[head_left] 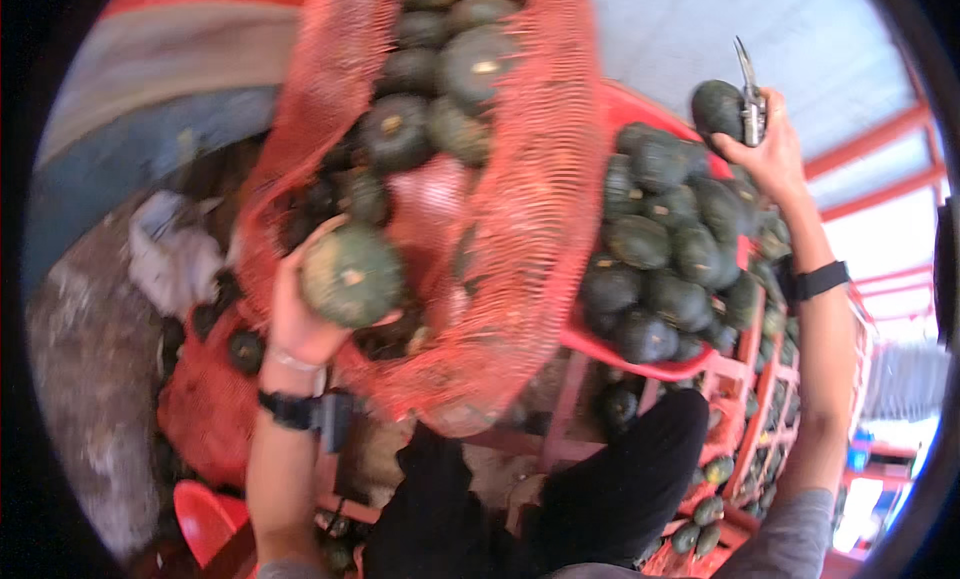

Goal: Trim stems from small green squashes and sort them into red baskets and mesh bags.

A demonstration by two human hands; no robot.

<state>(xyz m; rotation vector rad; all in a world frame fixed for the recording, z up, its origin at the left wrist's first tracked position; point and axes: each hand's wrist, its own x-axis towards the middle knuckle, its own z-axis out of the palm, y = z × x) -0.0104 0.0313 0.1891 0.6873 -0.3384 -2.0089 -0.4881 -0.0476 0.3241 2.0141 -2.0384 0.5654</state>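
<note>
While I watch from far, the biggest thing is the red net sack (520,209) hanging through the middle of the frame, with dark green squashes inside its upper part. Right of it, a red basket (640,364) is heaped with more squashes. At centre left, my left hand (300,314) cups one green squash (350,276), fingers curled around it, just against the net. In the upper right, my right hand (770,149) grips small shears (750,94), fingers closed, touching another squash (718,109).
</note>
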